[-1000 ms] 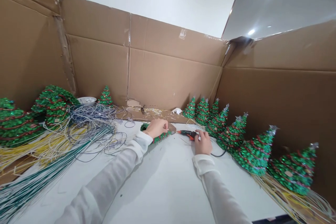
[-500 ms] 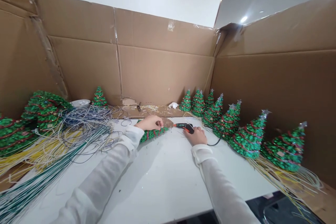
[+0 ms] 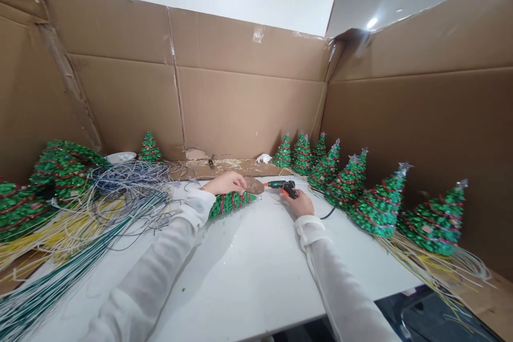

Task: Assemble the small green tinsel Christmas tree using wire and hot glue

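A small green sequinned tree (image 3: 230, 202) with red trim lies on its side on the white table (image 3: 248, 272). My left hand (image 3: 225, 183) is closed over its brown wide end. My right hand (image 3: 297, 203) grips a black and orange glue gun (image 3: 282, 186). The gun's nozzle points left and sits close to the tree's brown base. A black cord runs off to the right from the gun.
A row of finished green trees (image 3: 363, 192) lines the right cardboard wall (image 3: 420, 117). More green trees (image 3: 60, 165) and a tangle of blue, yellow and green wires (image 3: 92, 197) fill the left side. A white bowl (image 3: 120, 157) stands at the back left.
The camera view has shifted, so everything sits slightly higher. My right hand with the glue gun has edged closer to the tree's base. The left hand keeps its hold.
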Action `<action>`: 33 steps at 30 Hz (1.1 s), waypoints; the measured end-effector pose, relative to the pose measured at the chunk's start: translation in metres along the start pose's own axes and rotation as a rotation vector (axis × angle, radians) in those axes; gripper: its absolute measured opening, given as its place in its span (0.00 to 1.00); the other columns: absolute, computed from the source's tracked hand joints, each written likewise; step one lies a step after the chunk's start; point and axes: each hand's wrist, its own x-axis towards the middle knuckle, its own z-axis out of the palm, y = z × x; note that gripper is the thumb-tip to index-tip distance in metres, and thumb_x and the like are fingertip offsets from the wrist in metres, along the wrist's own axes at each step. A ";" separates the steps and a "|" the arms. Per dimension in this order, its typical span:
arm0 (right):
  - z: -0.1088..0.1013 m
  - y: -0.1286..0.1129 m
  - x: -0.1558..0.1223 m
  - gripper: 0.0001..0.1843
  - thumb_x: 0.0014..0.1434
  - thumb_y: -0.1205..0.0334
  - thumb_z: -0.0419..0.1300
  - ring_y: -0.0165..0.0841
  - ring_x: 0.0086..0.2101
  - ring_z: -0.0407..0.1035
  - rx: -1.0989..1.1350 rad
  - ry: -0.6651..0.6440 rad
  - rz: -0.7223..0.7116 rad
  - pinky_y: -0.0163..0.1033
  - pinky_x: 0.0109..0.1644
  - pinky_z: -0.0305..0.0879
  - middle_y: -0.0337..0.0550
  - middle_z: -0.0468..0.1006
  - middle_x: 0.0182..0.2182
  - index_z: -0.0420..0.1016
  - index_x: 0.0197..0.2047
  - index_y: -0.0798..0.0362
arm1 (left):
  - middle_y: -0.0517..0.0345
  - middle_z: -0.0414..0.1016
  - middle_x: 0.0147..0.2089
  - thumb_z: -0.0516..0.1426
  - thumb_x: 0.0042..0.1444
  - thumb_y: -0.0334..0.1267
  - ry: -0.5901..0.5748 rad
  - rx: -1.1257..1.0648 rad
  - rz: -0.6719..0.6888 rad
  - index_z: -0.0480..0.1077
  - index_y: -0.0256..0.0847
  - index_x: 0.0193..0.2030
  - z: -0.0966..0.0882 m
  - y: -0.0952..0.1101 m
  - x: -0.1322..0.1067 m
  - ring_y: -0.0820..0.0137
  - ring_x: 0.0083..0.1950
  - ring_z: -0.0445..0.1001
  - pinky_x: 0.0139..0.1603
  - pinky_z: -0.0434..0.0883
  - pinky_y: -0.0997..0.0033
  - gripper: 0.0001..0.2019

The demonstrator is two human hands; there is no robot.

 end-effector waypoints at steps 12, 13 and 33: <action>0.005 -0.010 -0.011 0.20 0.51 0.55 0.58 0.36 0.34 0.69 -0.079 0.181 -0.235 0.35 0.30 0.56 0.45 0.75 0.39 0.68 0.47 0.50 | 0.59 0.76 0.35 0.51 0.53 0.34 -0.101 0.331 0.118 0.73 0.38 0.34 0.001 0.001 0.000 0.73 0.37 0.71 0.40 0.63 0.79 0.10; 0.005 -0.010 -0.012 0.18 0.52 0.56 0.58 0.36 0.33 0.69 -0.110 0.174 -0.240 0.35 0.30 0.55 0.44 0.75 0.39 0.68 0.47 0.50 | 0.59 0.76 0.35 0.51 0.53 0.34 -0.089 0.388 0.120 0.74 0.39 0.33 0.001 0.000 0.000 0.73 0.38 0.70 0.41 0.63 0.80 0.10; 0.004 -0.023 -0.019 0.30 0.44 0.41 0.57 0.35 0.30 0.67 0.490 0.230 -0.266 0.37 0.34 0.61 0.45 0.75 0.32 0.68 0.44 0.55 | 0.58 0.78 0.32 0.54 0.51 0.34 0.076 0.405 0.083 0.77 0.39 0.29 0.004 -0.011 0.007 0.73 0.32 0.71 0.34 0.62 0.80 0.10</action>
